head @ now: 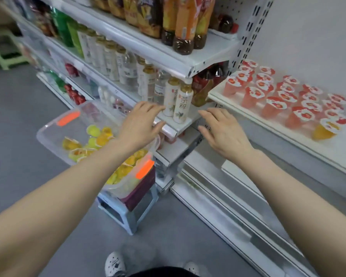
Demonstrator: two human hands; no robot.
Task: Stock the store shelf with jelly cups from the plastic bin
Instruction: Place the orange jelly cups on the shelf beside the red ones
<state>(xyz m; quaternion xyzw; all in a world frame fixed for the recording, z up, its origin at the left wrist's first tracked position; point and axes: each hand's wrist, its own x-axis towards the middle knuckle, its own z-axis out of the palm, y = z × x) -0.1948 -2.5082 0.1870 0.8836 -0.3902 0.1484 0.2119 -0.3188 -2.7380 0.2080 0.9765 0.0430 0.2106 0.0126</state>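
Item: jelly cups (100,140), yellow and orange, loose in the plastic bin (48,134), which sits on a small stool (126,214) on the floor, below and to the left of both hands. Bin's long axis: diagonal, far-left to near-right. Nearer hand: left hand (140,124), its forearm passing directly above the bin; fingers loosely spread, nothing held; contact with the drinks-shelf edge cannot be told. Right hand (222,132): palm down, fingers spread and relaxed, nothing held, nearer the store shelf (344,144). That shelf, to the right, carries rows of red jelly cups (276,96) and one orange cup (324,130) at the near end. Judgement: a downward-left reach comes next.
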